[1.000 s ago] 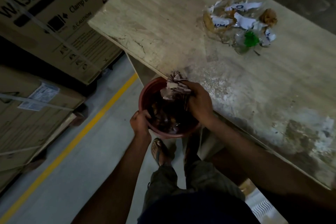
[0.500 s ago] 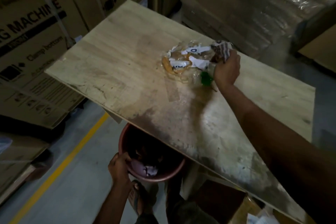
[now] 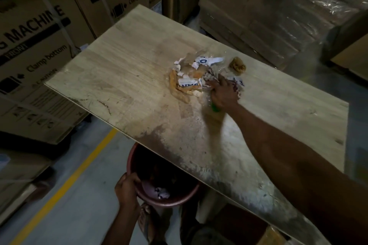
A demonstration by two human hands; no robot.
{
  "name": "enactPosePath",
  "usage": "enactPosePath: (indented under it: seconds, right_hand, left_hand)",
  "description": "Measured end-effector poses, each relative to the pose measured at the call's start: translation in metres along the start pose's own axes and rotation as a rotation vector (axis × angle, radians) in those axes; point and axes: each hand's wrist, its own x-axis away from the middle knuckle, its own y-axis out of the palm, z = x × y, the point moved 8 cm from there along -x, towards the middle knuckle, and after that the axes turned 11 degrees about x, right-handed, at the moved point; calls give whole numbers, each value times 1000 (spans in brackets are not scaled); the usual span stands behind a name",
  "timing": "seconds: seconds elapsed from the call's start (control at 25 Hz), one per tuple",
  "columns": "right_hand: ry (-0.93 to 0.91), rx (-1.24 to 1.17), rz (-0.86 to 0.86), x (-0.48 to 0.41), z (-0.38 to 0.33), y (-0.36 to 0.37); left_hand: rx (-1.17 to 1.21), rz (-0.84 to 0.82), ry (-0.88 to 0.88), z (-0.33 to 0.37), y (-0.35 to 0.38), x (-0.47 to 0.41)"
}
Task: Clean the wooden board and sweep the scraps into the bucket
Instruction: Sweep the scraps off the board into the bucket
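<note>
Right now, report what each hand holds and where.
Left hand grips the reddish round bucket by its rim; right hand clutches a crumpled patterned cloth around its middle.

Reddish bucket (image 3: 139, 157) — pale board (image 3: 127, 77).

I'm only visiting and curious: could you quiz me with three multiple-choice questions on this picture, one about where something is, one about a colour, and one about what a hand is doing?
1. Where is the bucket?
A) below the near edge of the wooden board
B) on top of it
C) on a carton

2. What colour is the floor line?
A) white
B) yellow
C) blue

3. What is the right hand doing?
A) hanging idle
B) holding the bucket
C) gripping a crumpled cloth at the scraps

Answers:
1 A: its rim shows under the board's edge, held by the left hand.
2 B: the stripe is plainly yellow.
3 C: its fingers curl on the cloth amid the scraps.
</note>
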Motion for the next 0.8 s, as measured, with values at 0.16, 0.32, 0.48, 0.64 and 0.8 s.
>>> enactPosePath:
  seconds: [0.16, 0.32, 0.48, 0.64, 0.8]
  right_hand:
    - [78, -62, 26, 54, -25, 11]
    - [96, -19, 49, 94, -61, 23]
    - [57, 19, 68, 132, -95, 33]
    - [26, 20, 78, 170, -127, 42]
    - [-27, 10, 73, 220, -164, 51]
  left_hand:
    - [1, -10, 24, 4, 2, 6]
    - [-12, -17, 11, 9, 1, 12]
    - [9, -47, 15, 15, -3, 18]
    - [-2, -58, 10, 21, -12, 18]
    - [-22, -59, 4, 32, -27, 16]
